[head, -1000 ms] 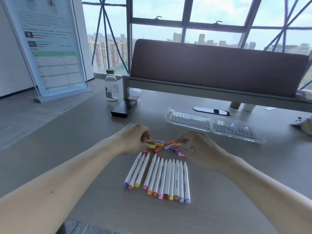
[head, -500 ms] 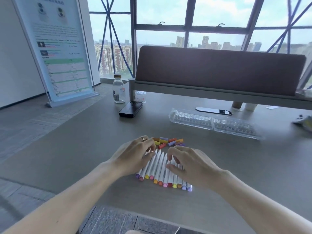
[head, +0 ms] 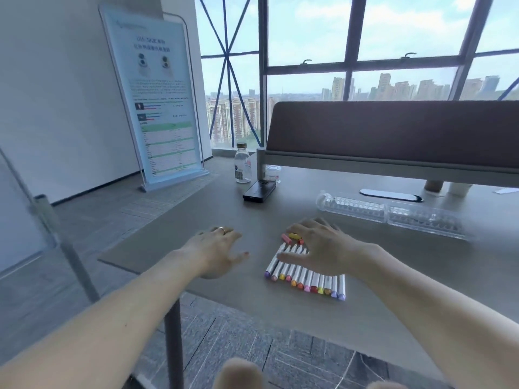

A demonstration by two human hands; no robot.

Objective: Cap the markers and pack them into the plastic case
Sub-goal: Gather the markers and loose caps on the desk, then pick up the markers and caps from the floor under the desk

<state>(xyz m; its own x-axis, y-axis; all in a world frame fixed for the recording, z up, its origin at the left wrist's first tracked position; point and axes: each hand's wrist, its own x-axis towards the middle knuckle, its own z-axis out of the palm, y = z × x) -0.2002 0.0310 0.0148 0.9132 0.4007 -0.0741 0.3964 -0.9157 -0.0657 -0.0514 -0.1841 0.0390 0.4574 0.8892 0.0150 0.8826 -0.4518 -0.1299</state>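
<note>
On the desk [head: 196, 214], splayed right hand [head: 323, 248] covers the markers' [head: 309, 277] tips (left hand [head: 216, 248] splayed, empty).

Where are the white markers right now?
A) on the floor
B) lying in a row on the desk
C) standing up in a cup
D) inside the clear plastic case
B: the markers lie side by side on the desk, partly hidden by the right hand, apart from the plastic case.

Bright daylight from the window [head: 365, 37] (backlit), soft faint shadows, mild overall blur, wide-angle bending at edges
</note>
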